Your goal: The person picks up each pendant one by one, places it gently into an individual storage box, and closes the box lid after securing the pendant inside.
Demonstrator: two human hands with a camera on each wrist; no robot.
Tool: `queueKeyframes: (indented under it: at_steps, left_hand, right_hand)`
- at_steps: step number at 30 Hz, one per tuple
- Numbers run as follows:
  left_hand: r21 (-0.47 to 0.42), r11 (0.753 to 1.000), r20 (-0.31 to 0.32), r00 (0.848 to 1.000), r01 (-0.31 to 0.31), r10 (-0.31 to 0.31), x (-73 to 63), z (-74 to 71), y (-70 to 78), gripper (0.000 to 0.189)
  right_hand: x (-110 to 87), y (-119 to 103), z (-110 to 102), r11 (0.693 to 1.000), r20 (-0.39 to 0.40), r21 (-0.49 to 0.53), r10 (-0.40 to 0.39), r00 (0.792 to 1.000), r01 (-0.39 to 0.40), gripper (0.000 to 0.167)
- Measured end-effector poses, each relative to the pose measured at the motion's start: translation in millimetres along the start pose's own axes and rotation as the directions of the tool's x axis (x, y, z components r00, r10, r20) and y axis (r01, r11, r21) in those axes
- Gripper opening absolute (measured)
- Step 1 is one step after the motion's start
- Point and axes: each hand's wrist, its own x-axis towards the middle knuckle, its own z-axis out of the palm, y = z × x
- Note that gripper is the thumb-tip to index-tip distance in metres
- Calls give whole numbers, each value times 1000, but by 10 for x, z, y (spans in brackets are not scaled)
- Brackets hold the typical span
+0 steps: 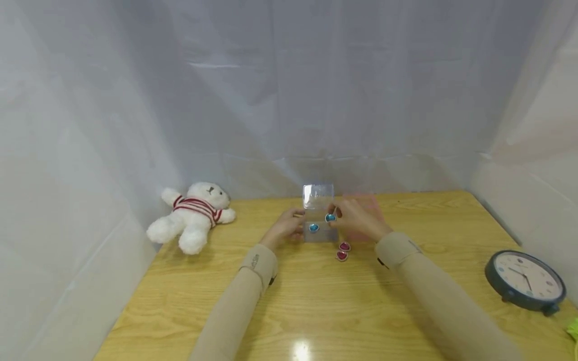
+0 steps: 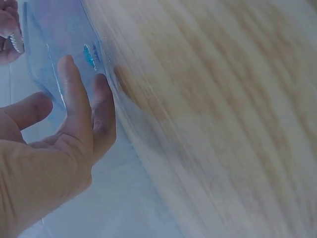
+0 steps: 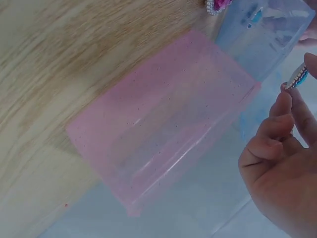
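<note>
A clear bluish plastic box (image 1: 322, 236) stands near the back of the table with its lid (image 1: 318, 196) raised. One blue gem with a sparkling rim (image 1: 313, 227) lies inside it. My right hand (image 1: 358, 218) pinches a second blue rhinestone-edged gem (image 3: 298, 77) between thumb and fingertips, over the box's right side. At the box's left side is my left hand (image 1: 286, 228), its fingers extended along the wall in the left wrist view. Two pink-red gems with the same pale rims, one (image 1: 345, 246) behind the other (image 1: 341, 256), lie in front of the box.
A pink translucent box (image 3: 163, 119) sits right of the clear one, partly behind my right hand. A white plush bear (image 1: 196, 215) in a striped top lies at the left. On the right is a dark-rimmed clock (image 1: 526, 281). Pale sheeting (image 1: 289, 100) hangs behind the table.
</note>
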Motion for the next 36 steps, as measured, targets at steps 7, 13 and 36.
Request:
queueKeyframes:
  at_steps: [7,13,36]
  left_hand:
    - [-7,1000,9,1000,-8,8,14,-4,-9,47]
    - [-28,1000,18,1000,3,-2,8,7,23,47]
    - [68,998,-28,999,-14,16,7,42,90,49]
  right_hand:
    - [46,-57,28,985,21,-168,44,999,-39,25]
    - [85,-83,-3,979,70,-189,87,994,-72,32]
    - [-60,138,-186,997,-138,54,65,988,-59,44]
